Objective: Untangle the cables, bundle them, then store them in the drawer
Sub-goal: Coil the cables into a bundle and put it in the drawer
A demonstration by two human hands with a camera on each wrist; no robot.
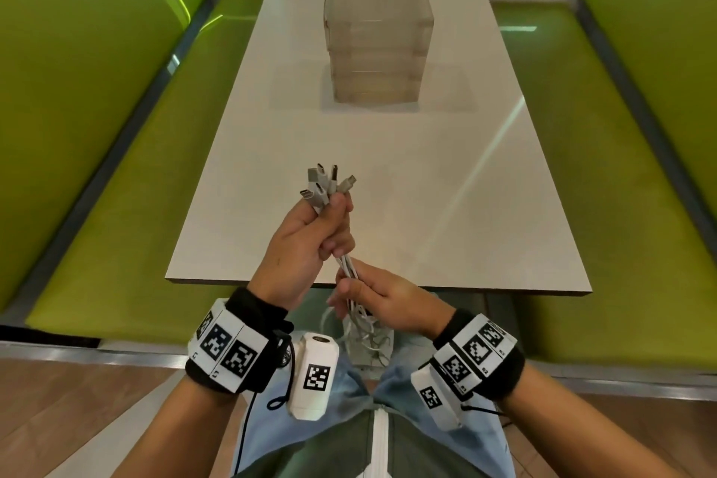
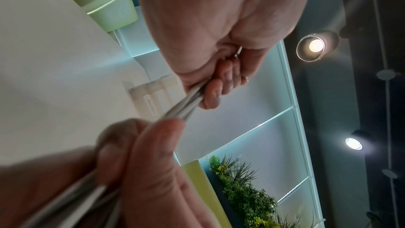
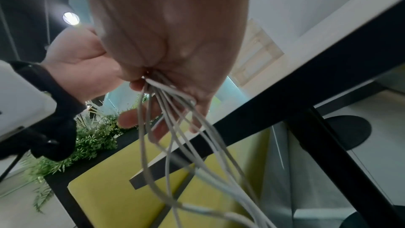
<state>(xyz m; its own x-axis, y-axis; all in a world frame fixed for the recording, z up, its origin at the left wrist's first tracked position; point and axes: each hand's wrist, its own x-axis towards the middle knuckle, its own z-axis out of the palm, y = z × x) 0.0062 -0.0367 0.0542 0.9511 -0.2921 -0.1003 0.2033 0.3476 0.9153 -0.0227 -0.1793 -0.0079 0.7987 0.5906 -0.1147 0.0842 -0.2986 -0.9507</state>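
Several white cables (image 1: 348, 265) run as one bunch between my two hands, just over the table's near edge. My left hand (image 1: 328, 233) grips the bunch near its top, and the connector plugs (image 1: 322, 184) fan out above its fingers. My right hand (image 1: 359, 293) grips the same bunch lower down. Below it the loose cable lengths (image 3: 175, 145) hang toward my lap. In the left wrist view the left hand's fingers (image 2: 213, 93) curl round the taut cables (image 2: 186, 107). A translucent drawer unit (image 1: 378, 43) stands farther back on the table, its drawers closed.
The white table (image 1: 446, 206) stretches ahead between green benches (image 1: 116, 186) on both sides. A black table leg (image 3: 324, 145) runs under the table's edge. Wooden floor shows beside my legs.
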